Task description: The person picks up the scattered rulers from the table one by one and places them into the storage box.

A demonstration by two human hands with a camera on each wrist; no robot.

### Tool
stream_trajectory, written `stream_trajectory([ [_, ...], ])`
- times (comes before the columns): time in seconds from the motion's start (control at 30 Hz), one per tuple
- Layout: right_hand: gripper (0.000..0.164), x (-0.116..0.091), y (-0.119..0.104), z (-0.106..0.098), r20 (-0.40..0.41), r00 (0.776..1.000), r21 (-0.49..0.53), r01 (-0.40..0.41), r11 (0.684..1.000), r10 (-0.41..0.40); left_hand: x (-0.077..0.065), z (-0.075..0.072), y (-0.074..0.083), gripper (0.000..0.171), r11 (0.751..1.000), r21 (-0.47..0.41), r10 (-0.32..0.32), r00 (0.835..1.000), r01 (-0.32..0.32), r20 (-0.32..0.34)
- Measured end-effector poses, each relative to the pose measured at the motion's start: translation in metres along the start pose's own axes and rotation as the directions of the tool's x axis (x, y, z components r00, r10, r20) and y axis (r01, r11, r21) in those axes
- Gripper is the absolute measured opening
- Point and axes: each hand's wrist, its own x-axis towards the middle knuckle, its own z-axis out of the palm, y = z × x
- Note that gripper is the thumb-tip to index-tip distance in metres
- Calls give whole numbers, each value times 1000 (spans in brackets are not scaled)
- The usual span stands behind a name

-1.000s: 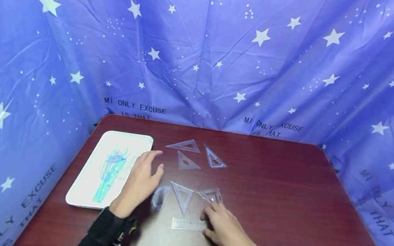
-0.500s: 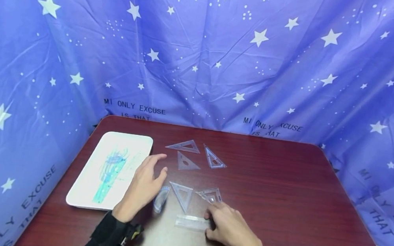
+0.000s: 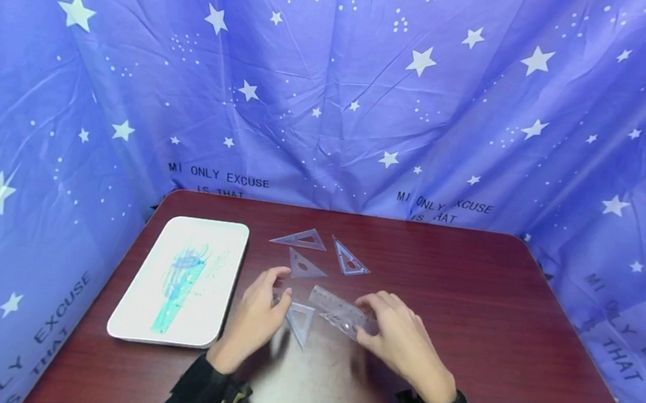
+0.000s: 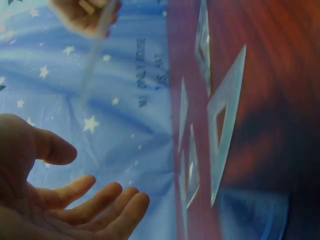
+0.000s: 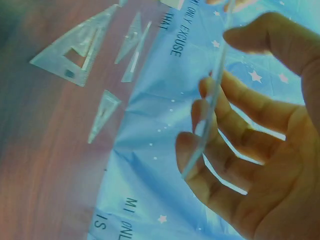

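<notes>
My right hand (image 3: 405,342) pinches a clear plastic ruler (image 3: 336,310) by its right end, lifted off the table. Seen edge-on in the right wrist view, the ruler (image 5: 216,95) runs between thumb and fingers. My left hand (image 3: 256,315) hovers to its left, fingers relaxed and holding nothing. A clear set square (image 3: 301,319) lies on the table between the hands. In the left wrist view a clear protractor (image 4: 255,215) lies below the left hand (image 4: 65,195); the head view mostly hides it behind that hand. Another set square near the right hand is largely covered by the ruler.
Farther back lie three more set squares: a long one (image 3: 303,239), a small one (image 3: 305,266) and a blue-marked one (image 3: 349,259). A white tray (image 3: 134,313) with blue-green contents stands at the left. A starry blue curtain (image 3: 334,86) surrounds the dark red table (image 3: 492,321).
My right hand has picked the ruler up from the table near the front and raised it forward, tilting it. My left hand has moved right, away from the tray.
</notes>
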Motion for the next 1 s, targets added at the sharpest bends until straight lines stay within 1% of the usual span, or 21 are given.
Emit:
stream_trajectory([
  [0.07, 34, 3, -2, 0, -56, 998, 9, -9, 1000, 9, -3, 8, 3, 40, 999, -34, 5, 1000, -4, 11],
  [0.17, 34, 7, -6, 2, -129, 991, 35, -16, 999, 20, -7, 22, 9, 39, 992, -123, 3, 998, 5, 63],
  [0.27, 36, 10, -12, 7, -179, 983, 64, -25, 998, 36, -11, 34, 16, 37, 967, -251, -2, 993, 32, 120],
  [0.33, 37, 11, -15, 11, -210, 976, 87, -31, 996, 48, -12, 41, 21, 35, 943, -330, -1, 991, 45, 131],
  [0.43, 39, 11, -20, 17, -254, 965, 124, -36, 992, 67, -13, 48, 26, 32, 894, -443, -12, 994, 59, 108],
  [0.47, 40, 11, -21, 19, -265, 961, 136, -38, 990, 74, -13, 50, 28, 31, 875, -479, -21, 995, 65, 97],
  [0.57, 40, 10, -25, 26, -283, 955, 159, -45, 986, 89, -12, 53, 33, 28, 804, -590, -43, 996, 79, 75],
  [0.63, 40, 9, -27, 29, -283, 954, 169, -48, 984, 95, -11, 54, 36, 25, 766, -637, -60, 996, 88, 66],
  [0.7, 39, 9, -28, 32, -284, 955, 179, -39, 983, 89, -10, 54, 38, 23, 746, -660, -68, 996, 87, 55],
  [0.77, 40, 9, -28, 34, -283, 956, 192, -18, 981, 73, -9, 54, 39, 21, 747, -659, -80, 996, 91, 47],
  [0.9, 42, 10, -24, 32, -289, 957, 216, 64, 974, 2, -7, 50, 38, 21, 749, -656, -79, 995, 96, 56],
  [1.0, 43, 11, -18, 27, -288, 956, 213, 117, 970, -53, -4, 45, 35, 23, 770, -632, -69, 996, 91, 60],
])
